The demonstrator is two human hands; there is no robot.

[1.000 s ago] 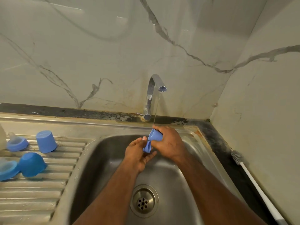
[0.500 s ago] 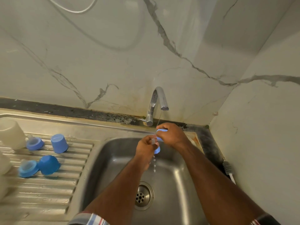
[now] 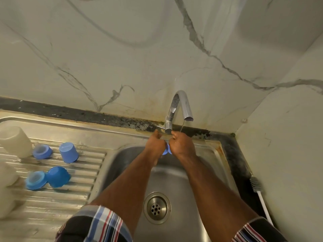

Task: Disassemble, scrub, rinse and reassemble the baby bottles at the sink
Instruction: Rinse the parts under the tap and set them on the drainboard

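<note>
Both your hands are bunched at the back edge of the sink (image 3: 111,165), just under the tap (image 3: 181,105): left hand (image 3: 154,145) and right hand (image 3: 181,145) curled tight together around a small blue bottle part (image 3: 166,151), only a sliver showing between them, so exactly which fingers pinch it you can't tell. Thin stream of water runs down behind your right hand. Risk: wet smooth plastic slips, drops into the steel bowl toward the drain (image 3: 156,207); knuckles are near the tap base too. On the ribbed steel drainboard (image 3: 52,199), near its left edge: cloudy translucent bottle (image 3: 14,141), two blue collar rings (image 3: 42,151) (image 3: 35,180), two domed blue caps (image 3: 68,152) (image 3: 58,176), all smooth plastic and light, easily knocked. Bottle brush (image 3: 258,191) lies along the right rim, bristly grey head, white handle.
</note>
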